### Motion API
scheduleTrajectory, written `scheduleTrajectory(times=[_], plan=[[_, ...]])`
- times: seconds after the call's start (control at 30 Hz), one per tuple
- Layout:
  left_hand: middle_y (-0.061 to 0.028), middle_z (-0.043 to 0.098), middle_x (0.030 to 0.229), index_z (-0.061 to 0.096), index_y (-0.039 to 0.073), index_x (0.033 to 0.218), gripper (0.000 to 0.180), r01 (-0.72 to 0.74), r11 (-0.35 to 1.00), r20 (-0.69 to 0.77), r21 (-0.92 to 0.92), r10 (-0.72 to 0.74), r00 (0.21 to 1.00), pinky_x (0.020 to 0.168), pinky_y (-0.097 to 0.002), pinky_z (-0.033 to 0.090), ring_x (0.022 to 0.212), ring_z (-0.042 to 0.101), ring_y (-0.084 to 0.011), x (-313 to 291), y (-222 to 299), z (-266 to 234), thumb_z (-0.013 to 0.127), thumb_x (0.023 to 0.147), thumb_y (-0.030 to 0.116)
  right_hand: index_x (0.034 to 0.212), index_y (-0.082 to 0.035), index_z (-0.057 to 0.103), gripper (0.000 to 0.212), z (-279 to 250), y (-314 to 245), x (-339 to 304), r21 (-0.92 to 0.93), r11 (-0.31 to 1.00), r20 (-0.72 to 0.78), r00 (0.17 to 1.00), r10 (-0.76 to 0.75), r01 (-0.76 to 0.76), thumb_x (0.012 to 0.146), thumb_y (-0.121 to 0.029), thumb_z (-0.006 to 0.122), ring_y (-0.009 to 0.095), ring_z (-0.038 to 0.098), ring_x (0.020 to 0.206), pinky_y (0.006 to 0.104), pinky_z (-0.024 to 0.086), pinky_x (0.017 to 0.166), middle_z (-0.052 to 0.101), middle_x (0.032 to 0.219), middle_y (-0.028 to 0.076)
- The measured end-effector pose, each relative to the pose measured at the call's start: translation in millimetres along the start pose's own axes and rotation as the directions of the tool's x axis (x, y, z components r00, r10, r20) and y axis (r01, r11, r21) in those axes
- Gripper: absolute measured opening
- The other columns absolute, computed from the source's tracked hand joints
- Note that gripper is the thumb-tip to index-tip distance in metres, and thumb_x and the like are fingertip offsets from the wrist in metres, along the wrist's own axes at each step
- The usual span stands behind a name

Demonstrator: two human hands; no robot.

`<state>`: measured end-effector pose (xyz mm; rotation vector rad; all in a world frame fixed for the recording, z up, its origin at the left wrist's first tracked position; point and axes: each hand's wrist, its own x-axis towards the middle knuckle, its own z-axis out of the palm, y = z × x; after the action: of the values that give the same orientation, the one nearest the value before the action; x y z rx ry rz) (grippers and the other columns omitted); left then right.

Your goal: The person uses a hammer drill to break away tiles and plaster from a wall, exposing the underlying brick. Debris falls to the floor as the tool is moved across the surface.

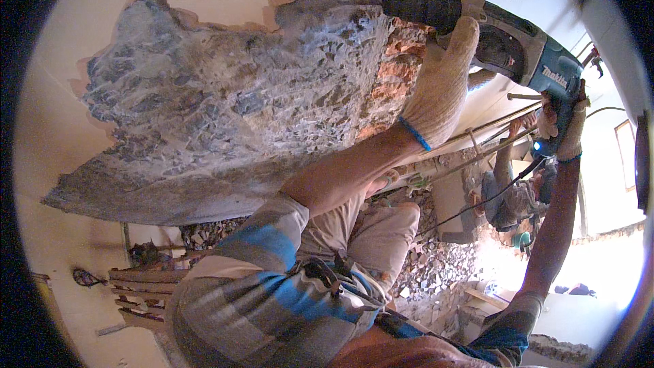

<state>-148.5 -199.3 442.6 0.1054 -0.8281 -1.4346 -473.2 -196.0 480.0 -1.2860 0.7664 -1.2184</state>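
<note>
A teal and black demolition hammer (501,44) is held up at the upper right, lying sideways with its dark nose pointing left. The bit reaches toward rough, chipped masonry (231,88); whether its tip touches is unclear. My left hand (446,88), in a knitted white glove with a blue cuff, wraps round the front of the tool behind the nose. At the rear handle, my right hand (574,133), gloved too, is closed on the grip; whether a finger presses the trigger is hidden. A dark cord (504,189) hangs below the handle.
Exposed red brick (402,54) borders the grey chipped patch, with pale plaster around it. Broken rubble (436,269) covers the floor below. Another person (514,197) is at work behind my right arm, near long poles (470,153). Wooden slats (143,286) stand at the lower left.
</note>
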Motion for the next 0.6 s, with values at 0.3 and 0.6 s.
scheduleTrajectory(times=[0.3,0.6], plan=[[-0.0072,0.074,0.115,0.064,0.008,0.127,0.049,-0.004,0.998,-0.046,0.064,0.007,0.999,0.088,-0.0418,0.066,0.101,0.074,-0.0199,-4.8,7.8,-3.5,0.058,0.107,0.053,0.112,0.009,0.06,0.1,9.0,9.2,5.3,0.022,1.0,0.01,1.0,0.001,-0.002,0.083,-0.087,0.062,0.016,0.047,0.034,0.0312,0.04,0.034,0.057,0.06,0.006],[-0.0126,0.072,0.114,0.059,0.002,0.132,0.054,-0.068,0.997,-0.076,-0.041,0.065,0.995,0.09,-0.0382,0.066,0.098,0.076,-0.0238,-40.7,71.4,-48.6,0.061,0.107,0.051,0.114,0.008,0.061,0.093,84.5,20.3,28.0,-0.011,0.996,0.101,0.991,0.084,-0.083,0.093,-0.081,0.049,0.022,0.054,0.037,0.0352,0.048,0.037,0.063,0.065,0.012]])
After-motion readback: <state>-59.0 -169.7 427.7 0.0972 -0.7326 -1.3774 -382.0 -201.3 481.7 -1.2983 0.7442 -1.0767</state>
